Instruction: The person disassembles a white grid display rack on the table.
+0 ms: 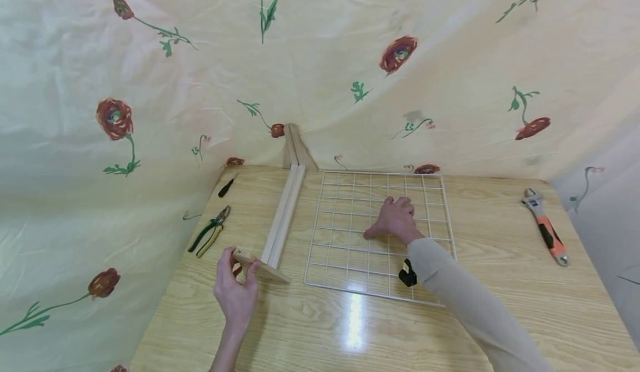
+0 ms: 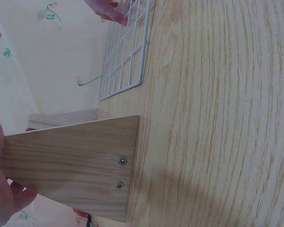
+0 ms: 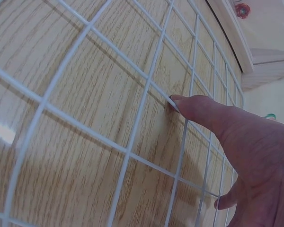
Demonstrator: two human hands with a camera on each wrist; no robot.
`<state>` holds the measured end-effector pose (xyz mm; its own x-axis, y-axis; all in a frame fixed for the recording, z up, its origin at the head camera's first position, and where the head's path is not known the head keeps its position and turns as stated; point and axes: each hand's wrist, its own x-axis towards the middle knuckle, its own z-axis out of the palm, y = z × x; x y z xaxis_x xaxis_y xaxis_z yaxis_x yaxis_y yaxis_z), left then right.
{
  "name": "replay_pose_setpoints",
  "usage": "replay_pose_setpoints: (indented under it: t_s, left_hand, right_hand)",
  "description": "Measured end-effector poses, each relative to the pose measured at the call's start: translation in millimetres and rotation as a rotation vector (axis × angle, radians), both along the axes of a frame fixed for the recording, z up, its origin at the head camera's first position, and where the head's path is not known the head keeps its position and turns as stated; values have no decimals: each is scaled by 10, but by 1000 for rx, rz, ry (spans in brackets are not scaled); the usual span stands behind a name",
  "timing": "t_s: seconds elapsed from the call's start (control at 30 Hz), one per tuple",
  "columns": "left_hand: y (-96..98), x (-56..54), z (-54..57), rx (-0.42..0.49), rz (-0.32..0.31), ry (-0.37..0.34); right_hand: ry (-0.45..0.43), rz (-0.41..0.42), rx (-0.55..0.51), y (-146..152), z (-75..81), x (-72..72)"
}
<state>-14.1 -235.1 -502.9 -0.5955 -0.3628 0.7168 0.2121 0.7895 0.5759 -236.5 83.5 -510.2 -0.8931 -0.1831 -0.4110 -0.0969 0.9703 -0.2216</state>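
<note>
My left hand (image 1: 237,291) grips the narrow end of a tapered wooden end board (image 2: 75,165), thumb on one side and fingers on the other. Two screw heads (image 2: 122,161) show near the board's wide edge. It belongs to a wooden stand, whose pair of pale rails (image 1: 285,211) runs back to a second end board (image 1: 307,158) by the wall. A white wire grid (image 1: 342,244) lies on the table to the right of the stand. Over its middle is my right hand (image 1: 396,219), fingers spread, the thumb (image 3: 199,109) stretched out with its tip at a wire.
Left of the stand lie pliers (image 1: 210,233) with dark and yellow handles and a small black-handled tool (image 1: 226,187). An adjustable wrench (image 1: 547,230) with an orange and black handle lies at the right. Flowered cloth (image 1: 320,72) hangs along the back of the wooden table (image 1: 300,333).
</note>
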Motion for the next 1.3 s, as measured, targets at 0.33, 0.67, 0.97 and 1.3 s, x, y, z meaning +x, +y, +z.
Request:
replay_pose_setpoints:
  t_s: [0.33,0.67,0.97,1.3]
  left_hand:
    - [15,15,22,10,6,-12]
    - [19,13,29,7,4,-12]
    - [13,1,15,-11,6,14]
    - [-10,8,29,-36,1,12]
  right_hand:
    - [-2,-9,-45,15,5,36]
    - [-7,-47,-98,34,31,66]
    - [-50,-90,-121,38,-8,57]
    - [93,-61,-146,154,-120,106]
